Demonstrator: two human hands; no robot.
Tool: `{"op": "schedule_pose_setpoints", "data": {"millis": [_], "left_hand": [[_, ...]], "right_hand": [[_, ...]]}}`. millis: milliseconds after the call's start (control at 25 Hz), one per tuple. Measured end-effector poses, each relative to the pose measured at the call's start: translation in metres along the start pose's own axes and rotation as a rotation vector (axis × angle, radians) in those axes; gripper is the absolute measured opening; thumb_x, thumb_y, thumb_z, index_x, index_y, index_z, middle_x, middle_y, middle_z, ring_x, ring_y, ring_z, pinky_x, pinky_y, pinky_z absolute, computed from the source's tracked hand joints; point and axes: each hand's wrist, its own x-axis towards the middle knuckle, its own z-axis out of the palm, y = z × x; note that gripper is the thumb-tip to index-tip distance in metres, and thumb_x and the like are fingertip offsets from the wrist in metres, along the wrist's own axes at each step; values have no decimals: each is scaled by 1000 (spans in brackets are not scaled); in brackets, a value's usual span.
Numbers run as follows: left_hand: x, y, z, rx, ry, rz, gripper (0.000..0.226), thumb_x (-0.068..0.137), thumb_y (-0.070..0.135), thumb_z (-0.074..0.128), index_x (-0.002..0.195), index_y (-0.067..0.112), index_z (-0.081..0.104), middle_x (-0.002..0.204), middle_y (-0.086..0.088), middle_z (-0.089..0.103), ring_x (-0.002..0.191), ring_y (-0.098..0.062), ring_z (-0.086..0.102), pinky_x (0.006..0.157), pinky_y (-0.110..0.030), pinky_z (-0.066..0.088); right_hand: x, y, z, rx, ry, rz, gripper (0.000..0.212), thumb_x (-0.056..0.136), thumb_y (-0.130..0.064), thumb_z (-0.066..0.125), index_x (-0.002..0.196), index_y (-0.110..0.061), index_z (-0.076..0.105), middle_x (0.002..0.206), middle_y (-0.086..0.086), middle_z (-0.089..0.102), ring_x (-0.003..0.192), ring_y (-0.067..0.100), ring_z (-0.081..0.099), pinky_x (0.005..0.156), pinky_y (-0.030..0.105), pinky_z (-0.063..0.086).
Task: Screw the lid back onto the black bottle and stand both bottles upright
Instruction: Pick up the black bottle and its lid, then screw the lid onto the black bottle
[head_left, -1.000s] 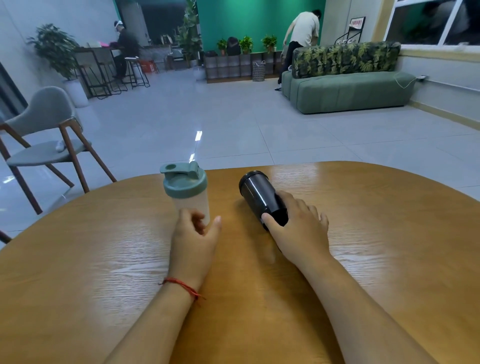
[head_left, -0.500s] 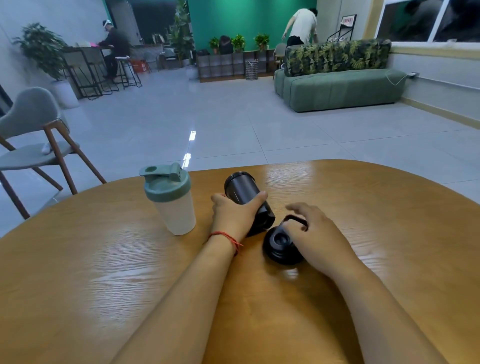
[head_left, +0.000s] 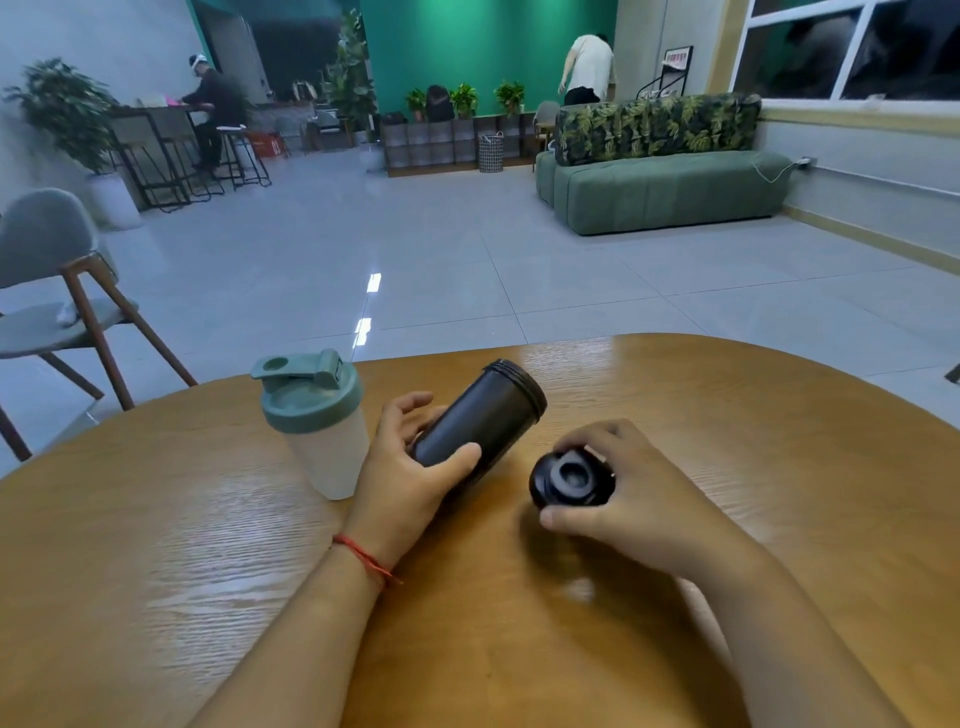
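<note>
The left hand (head_left: 402, 467) wraps the lower body of the black bottle (head_left: 480, 415), holding it tilted, open threaded mouth pointing up and away, just right of the upright shaker (head_left: 317, 421). Right of the bottle, the right hand (head_left: 634, 488) grips the lid (head_left: 571, 478), raised off the table (head_left: 208, 545), its hollow underside facing the camera.

text: none legible | far sign (head_left: 678, 58): red marks, too small to read
</note>
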Motion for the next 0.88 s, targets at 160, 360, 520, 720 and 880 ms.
{"op": "schedule_pose_setpoints", "data": {"millis": [160,360,520,720,880], "left_hand": [[-1,3,-2,-316,-57,28,61,74,41,85,129,20,68,129,-18,70,117,-39,69,97,-58,58],[-9,14,8,-461,-144,5,53,79,35,76,128,13,70,129,-26,68,115,-43,68,93,-58,53],[-11,19,17,-544,-106,-114,48,89,42,74,123,9,66,126,-36,61,101,-35,67,82,-48,53],[-5,28,19,-570,-98,-341,62,91,50,72,125,-3,66,99,-18,69,78,-26,68,48,-32,53],[-4,31,14,-549,-132,-411,50,94,51,69,116,6,71,91,-14,72,68,-20,70,45,-32,53]], "right_hand": [[5,7,-15,841,185,45,44,74,-48,85,114,-36,72,120,1,71,106,23,72,89,43,59],[6,-1,-8,1070,129,-28,42,91,-32,73,131,-22,68,129,7,73,114,24,72,89,46,62],[6,0,-5,1026,100,-55,42,92,-23,73,133,-25,69,141,17,65,114,25,74,90,44,61],[4,8,-9,872,59,-65,69,77,-33,88,142,-33,67,147,19,59,119,33,71,98,51,60],[1,9,-11,785,35,-60,70,74,-39,89,141,-37,69,142,12,64,121,34,71,97,47,61]]}}
